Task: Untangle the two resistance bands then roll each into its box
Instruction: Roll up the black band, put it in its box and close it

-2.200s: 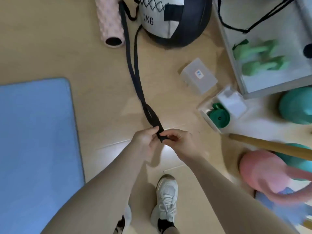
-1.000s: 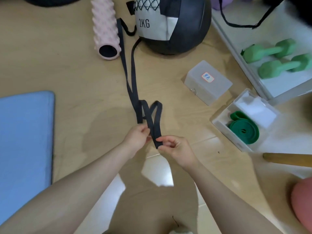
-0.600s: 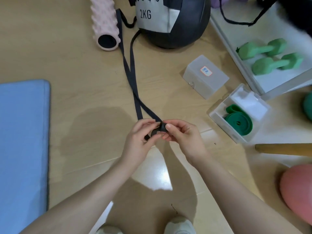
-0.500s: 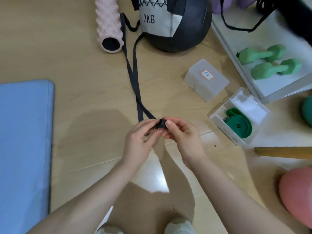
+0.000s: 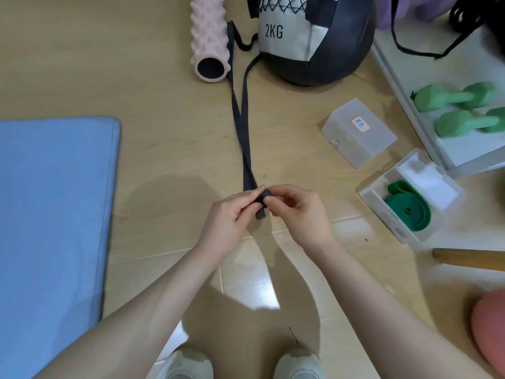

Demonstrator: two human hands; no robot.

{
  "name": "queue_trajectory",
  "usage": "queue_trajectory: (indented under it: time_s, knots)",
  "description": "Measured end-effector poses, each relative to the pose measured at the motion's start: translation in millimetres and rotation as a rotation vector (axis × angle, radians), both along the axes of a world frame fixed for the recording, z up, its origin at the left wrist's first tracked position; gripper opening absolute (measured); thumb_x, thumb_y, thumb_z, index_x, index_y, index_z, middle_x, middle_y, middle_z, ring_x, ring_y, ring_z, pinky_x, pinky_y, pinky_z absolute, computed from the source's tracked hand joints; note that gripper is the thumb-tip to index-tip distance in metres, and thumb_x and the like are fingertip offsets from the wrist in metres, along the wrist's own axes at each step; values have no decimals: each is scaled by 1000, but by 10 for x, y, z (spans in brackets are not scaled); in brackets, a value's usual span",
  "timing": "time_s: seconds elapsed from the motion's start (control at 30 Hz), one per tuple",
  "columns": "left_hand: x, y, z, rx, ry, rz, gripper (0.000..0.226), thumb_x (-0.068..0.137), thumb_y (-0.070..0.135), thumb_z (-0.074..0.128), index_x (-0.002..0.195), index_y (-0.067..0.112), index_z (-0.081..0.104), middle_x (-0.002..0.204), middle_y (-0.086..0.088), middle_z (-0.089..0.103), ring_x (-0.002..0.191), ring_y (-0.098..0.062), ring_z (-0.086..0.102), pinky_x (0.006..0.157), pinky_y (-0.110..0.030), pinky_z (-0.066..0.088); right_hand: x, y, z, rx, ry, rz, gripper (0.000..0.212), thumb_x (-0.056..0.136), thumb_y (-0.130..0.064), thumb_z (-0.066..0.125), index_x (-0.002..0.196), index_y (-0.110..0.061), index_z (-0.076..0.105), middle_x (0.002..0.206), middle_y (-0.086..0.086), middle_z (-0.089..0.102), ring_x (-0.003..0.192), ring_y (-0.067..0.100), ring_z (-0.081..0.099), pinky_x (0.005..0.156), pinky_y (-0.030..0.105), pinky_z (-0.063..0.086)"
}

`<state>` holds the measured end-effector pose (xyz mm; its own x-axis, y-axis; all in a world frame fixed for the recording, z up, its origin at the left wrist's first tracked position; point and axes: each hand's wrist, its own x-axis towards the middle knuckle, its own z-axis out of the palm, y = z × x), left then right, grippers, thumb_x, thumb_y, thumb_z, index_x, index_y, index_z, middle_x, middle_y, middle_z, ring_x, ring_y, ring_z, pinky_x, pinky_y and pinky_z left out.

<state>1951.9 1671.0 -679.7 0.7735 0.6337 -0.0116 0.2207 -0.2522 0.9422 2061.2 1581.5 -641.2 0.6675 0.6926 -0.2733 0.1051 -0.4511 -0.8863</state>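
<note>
left hand [image 5: 226, 217] fingers pinched | right hand [image 5: 297, 212] fingers pinched | fingertips meeting

Both hands, left [image 5: 228, 217] and right [image 5: 296, 212], pinch what looks like a small roll of the black band [image 5: 241, 132], which trails toward twelve o'clock.

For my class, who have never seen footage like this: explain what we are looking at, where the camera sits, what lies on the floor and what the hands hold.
There is no machine: a person wears one camera on the head, looking down at the floor. The left hand and right hand pinch the rolled-up start of a black band, whose loose length trails away towards a 2KG ball. A green band lies coiled in an open box; a closed box sits beside it. A blue mat lies at the left.
</note>
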Motion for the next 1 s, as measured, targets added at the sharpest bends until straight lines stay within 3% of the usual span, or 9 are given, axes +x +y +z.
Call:
queue_trajectory:
  time_s: [0.2, 0.4, 0.5, 0.6, 0.7, 0.8, 0.9, 1.0]
  knots:
    - [27, -80, 72, 59, -52, 95, 41, 88, 9, 58, 121, 32, 51, 109, 26, 57, 101, 15, 55, 88, -7, 42, -14, -12, 93, 69, 116, -100, 9, 87, -7, 60, 87, -8, 69, 69, 7, 67, 58, 6, 58, 62, 23, 50]
    - [3, -131, 93, 101, -150, 93, 46, 81, 10, 63, 125, 20, 52, 110, 16, 56, 103, -4, 60, 89, -20, 49, -19, 21, 201, 180, 622, -264, 11, 87, -4, 58, 80, -9, 65, 61, 2, 61, 48, 6, 50, 51, 15, 41]
    - [28, -26, 179, 11, -117, 132, 38, 81, 7, 67, 112, 27, 61, 104, 13, 60, 96, 1, 61, 82, -14, 49, 8, 16, 180, 275, 841, -310, 12, 88, -2, 56, 90, -12, 60, 59, 2, 64, 47, 8, 52, 48, 13, 43]
    - [54, 75, 264, -104, 8, 116, 37, 78, 10, 72, 91, 43, 62, 95, 14, 66, 92, 5, 61, 77, -10, 47, 53, 9, 149, 272, 883, -277, 10, 89, -4, 54, 90, -13, 58, 61, 3, 66, 48, 7, 54, 49, 13, 46]
    - [50, 156, 298, -211, 67, 60, 26, 73, 21, 71, 79, 46, 70, 85, 12, 71, 92, -13, 65, 90, -32, 50, 102, 5, 115, 198, 725, -152, 10, 89, -5, 56, 85, -13, 58, 65, 2, 65, 53, 7, 55, 52, 15, 47]
    - [31, 229, 306, -262, 150, 9, 20, 70, 24, 69, 85, 37, 72, 88, 1, 72, 90, -19, 65, 94, -45, 48, 165, 23, 101, 55, 245, 60, 9, 85, -9, 64, 88, -16, 62, 80, -2, 61, 66, 6, 55, 60, 13, 46]
    - [3, 267, 286, -294, 223, -53, 21, 78, 15, 71, 88, 34, 72, 88, -1, 73, 86, -16, 66, 92, -44, 50, 201, 77, 94, 3, -163, 270, 13, 81, -10, 68, 93, -15, 68, 88, -3, 64, 70, 6, 55, 66, 11, 44]
    - [-17, 293, 274, -287, 274, -99, 22, 81, 7, 67, 94, 25, 72, 85, 2, 73, 79, -9, 67, 83, -26, 54, 225, 103, 117, -73, -317, 453, 6, 79, -12, 71, 83, -9, 69, 78, 4, 66, 65, 11, 54, 62, 13, 39]
